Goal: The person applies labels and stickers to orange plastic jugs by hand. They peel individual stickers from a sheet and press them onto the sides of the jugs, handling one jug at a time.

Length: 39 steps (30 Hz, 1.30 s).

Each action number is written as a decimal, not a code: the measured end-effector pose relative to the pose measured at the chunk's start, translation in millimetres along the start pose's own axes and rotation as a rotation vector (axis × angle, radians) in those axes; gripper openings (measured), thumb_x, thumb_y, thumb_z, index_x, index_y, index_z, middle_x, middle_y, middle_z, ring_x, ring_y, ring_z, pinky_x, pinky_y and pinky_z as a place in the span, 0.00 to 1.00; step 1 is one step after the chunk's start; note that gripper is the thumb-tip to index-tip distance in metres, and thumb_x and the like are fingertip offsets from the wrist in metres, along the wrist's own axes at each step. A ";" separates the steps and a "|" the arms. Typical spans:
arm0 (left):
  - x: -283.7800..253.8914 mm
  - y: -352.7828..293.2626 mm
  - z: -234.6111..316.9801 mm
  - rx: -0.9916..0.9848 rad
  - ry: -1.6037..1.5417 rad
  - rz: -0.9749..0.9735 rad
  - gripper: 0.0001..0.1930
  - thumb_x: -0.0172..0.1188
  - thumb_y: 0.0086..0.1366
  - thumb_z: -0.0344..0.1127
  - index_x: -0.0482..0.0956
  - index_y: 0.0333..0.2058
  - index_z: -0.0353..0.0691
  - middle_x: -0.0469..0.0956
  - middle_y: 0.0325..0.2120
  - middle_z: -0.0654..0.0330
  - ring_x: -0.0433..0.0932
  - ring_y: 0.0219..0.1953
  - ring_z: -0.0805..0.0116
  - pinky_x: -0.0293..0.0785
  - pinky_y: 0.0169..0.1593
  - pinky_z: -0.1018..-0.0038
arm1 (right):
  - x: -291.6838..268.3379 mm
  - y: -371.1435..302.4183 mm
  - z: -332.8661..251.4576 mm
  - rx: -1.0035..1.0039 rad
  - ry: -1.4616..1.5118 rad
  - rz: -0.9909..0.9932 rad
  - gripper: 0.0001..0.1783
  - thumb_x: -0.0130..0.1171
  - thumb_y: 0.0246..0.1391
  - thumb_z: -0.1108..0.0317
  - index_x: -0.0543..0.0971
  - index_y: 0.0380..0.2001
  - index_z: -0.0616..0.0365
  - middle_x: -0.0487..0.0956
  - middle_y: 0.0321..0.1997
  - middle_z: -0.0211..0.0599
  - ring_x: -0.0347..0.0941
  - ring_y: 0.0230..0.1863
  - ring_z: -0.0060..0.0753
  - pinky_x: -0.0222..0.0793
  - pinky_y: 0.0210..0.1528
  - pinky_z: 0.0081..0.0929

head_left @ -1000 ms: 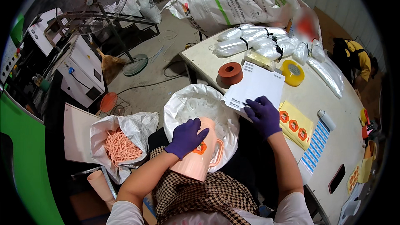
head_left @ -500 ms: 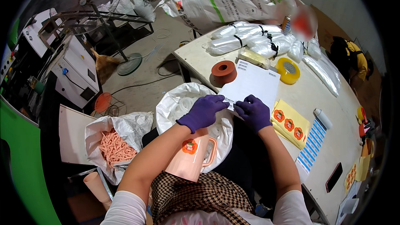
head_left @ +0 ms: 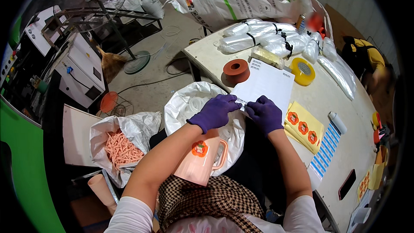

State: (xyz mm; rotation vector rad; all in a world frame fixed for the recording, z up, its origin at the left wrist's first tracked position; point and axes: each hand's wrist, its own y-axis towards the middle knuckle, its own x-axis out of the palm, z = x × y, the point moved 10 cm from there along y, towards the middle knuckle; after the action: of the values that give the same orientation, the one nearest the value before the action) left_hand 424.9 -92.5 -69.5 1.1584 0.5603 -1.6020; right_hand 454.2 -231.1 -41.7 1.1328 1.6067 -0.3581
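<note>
A white sheet of labels (head_left: 269,86) lies at the near edge of the table, with small dark print at its corners. My left hand (head_left: 215,113), in a purple glove, pinches at its near left corner, by a small printed label (head_left: 241,102). My right hand (head_left: 265,114), gloved alike, has its fingers curled together on the near edge of the same sheet. Exactly what each fingertip grips is partly hidden. Below my left forearm a pink pitcher (head_left: 196,162) with a handle and an orange-red sticker rests tilted on my lap.
A white sack (head_left: 174,103) with clear plastic pieces stands before me; another bag (head_left: 146,123) holds pink strips. On the table are brown tape (head_left: 236,71), yellow tape (head_left: 302,71), sticker sheets (head_left: 299,131), plastic-wrapped bundles (head_left: 239,43) and a phone (head_left: 346,184). A person (head_left: 366,56) is far right.
The whole view has shifted slightly. My fingers remain at the near edge of the label sheet, with only small movements. The person at the far right has moved.
</note>
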 end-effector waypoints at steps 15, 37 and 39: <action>-27.4 -2.7 -51.0 -0.163 -0.576 0.040 0.28 0.48 0.57 0.19 0.77 0.58 0.42 0.76 0.56 0.51 0.73 0.60 0.62 0.72 0.60 0.68 | 12.4 10.7 88.6 0.408 0.875 0.067 0.19 0.56 0.65 0.59 0.82 0.54 0.51 0.75 0.32 0.27 0.73 0.33 0.25 0.72 0.37 0.24; 37.2 -105.6 -106.8 -0.515 -0.869 -0.228 0.20 0.56 0.72 0.39 0.72 0.60 0.40 0.75 0.46 0.59 0.75 0.46 0.68 0.74 0.52 0.69 | 13.8 5.0 100.4 0.486 1.121 0.155 0.21 0.56 0.68 0.54 0.80 0.58 0.51 0.66 0.25 0.13 0.55 0.21 0.09 0.52 0.24 0.14; 53.8 -105.6 -123.1 -0.306 -0.508 -0.296 0.20 0.54 0.74 0.41 0.73 0.59 0.39 0.75 0.47 0.57 0.75 0.48 0.65 0.72 0.53 0.68 | 18.9 9.1 89.3 0.500 1.143 0.106 0.22 0.54 0.68 0.56 0.78 0.60 0.51 0.67 0.26 0.15 0.57 0.22 0.10 0.54 0.25 0.15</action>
State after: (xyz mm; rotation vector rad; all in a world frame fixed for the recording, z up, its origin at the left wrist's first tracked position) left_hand 377.8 19.9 -189.3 0.4273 0.6278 -1.8956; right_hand 514.8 -281.7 -88.3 2.0050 2.4897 0.0045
